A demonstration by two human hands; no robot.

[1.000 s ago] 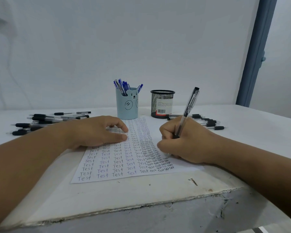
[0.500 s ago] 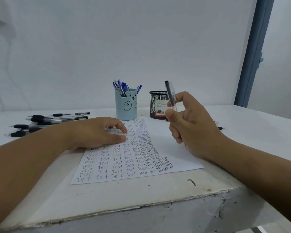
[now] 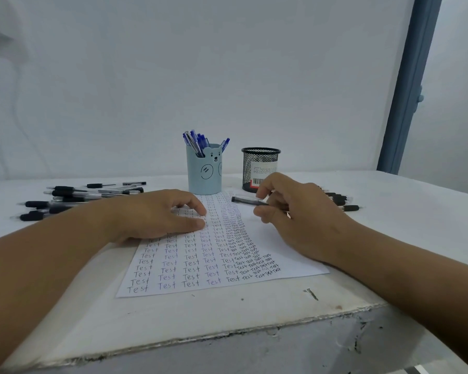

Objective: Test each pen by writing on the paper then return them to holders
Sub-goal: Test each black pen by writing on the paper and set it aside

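A white paper (image 3: 278, 247) covered with rows of the word "Test" lies on the table. My left hand (image 3: 157, 214) rests on its upper left part, fingers loosely bent, pressing it down. My right hand (image 3: 297, 211) hovers over the paper's upper right and pinches a black pen (image 3: 247, 201), which lies level and points left. Behind the paper stand a light blue bear holder (image 3: 204, 174) with several blue pens (image 3: 197, 143) and a black mesh holder (image 3: 260, 168) in which no pens show.
Several black pens (image 3: 73, 198) lie loose on the table at the left. More black pens (image 3: 341, 202) lie behind my right hand. The white table's chipped front edge (image 3: 227, 336) runs close to me. A blue door frame (image 3: 408, 85) stands at the right.
My right hand stopped writing, lifted the pen off the paper, and turned it from upright to level, pointing left. My left hand stayed on the paper.
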